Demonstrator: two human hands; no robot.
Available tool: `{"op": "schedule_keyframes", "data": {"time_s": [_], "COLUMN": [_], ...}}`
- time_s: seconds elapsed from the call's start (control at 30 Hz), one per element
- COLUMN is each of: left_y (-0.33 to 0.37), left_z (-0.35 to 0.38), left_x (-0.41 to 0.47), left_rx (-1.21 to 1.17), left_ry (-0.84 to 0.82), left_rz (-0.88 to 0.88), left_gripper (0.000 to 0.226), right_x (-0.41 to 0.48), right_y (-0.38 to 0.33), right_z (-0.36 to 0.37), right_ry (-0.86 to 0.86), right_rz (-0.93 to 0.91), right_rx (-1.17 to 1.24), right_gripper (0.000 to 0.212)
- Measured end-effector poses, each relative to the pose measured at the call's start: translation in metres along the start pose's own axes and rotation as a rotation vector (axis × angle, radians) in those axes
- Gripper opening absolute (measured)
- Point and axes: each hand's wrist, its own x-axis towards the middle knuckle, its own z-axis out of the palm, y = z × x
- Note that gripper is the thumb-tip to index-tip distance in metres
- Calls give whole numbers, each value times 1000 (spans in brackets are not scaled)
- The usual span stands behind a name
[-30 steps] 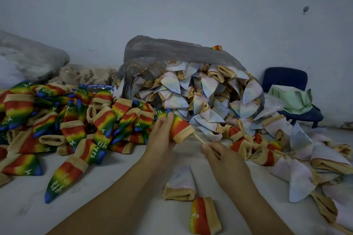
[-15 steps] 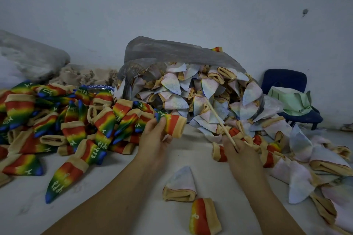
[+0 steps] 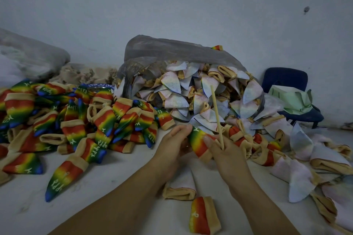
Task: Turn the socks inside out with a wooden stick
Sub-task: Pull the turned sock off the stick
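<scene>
**While gripped by a left hand (image 3: 172, 144) and a right hand (image 3: 228, 156): one rainbow sock (image 3: 198, 140), one stick (image 3: 215, 110)**

Seen from above, looking down two bare forearms. Held at the middle of the view, just above a pale surface (image 3: 28, 210). Gripped at the green, pointed end by the curled fingers of the left hand. Pinched at the red end, close to the tan cuff, by the thumb and fingers of the right hand.

Clamped in that same right hand, between the fingers: the thin wooden stick. Standing almost upright, leaning slightly left, its tip up in front of the pale socks. Lying beside the sock, not visibly inside it.

To the left, a wide heap of rainbow socks (image 3: 76, 120) with tan cuffs, some with white lettering. Behind the hands, a grey plastic bag (image 3: 172, 49) on its side, spilling pale folded socks (image 3: 172, 84) to the right.

Near the wrists, one pale sock (image 3: 181, 187), and just below it one short rainbow sock (image 3: 202, 217).

At the far right, against the wall, a dark blue chair (image 3: 284, 80) with something pale green (image 3: 292, 99) on its seat.
</scene>
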Motion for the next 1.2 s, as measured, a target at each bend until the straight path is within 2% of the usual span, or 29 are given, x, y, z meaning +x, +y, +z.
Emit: {"op": "schedule_keyframes", "data": {"time_s": [0.13,0.2,0.27,0.4,0.5,0.63,0.73,0.87,0.97,1.07,1.13,1.2], "left_y": [-1,-2,-1,-3,-1,0,-2,0,5,7,7,8], "left_z": [0,-1,0,-2,-2,2,4,5,0,-4,-3,-3], "left_x": [1,-2,-7,-3,-2,-3,-5,-7,-7,-5,-6,-6], "left_rx": [-11,99,235,286,264,293,337,339,209,125,154,190], "left_ry": [-26,-134,-204,-110,-30,-5,2,-24,-94,-217,-196,-101], "left_rz": [4,32,44,103,169,199,196,168,209,229,230,224], "left_gripper": [23,26,18,12,18,26,26,41,20,32,25,15], "right_x": [1,3,4,1,0,-1,1,3,4,6,6,7], "right_y": [0,2,3,-1,0,-3,-4,-7,-4,0,0,0], "right_z": [1,-3,-6,-4,-1,-1,-2,-6,-11,-12,-12,-12], "right_ry": [46,76,87,18,-52,-65,-88,-124,-148,-153,-140,-94], "right_rz": [18,56,91,83,85,149,206,298,351,374,371,339], "right_rx": [29,51,73,128,76,37,172,394,499,578,606,594], "right_gripper": [25,24,31,31,19,11,19,26,22,19,21,25]}}
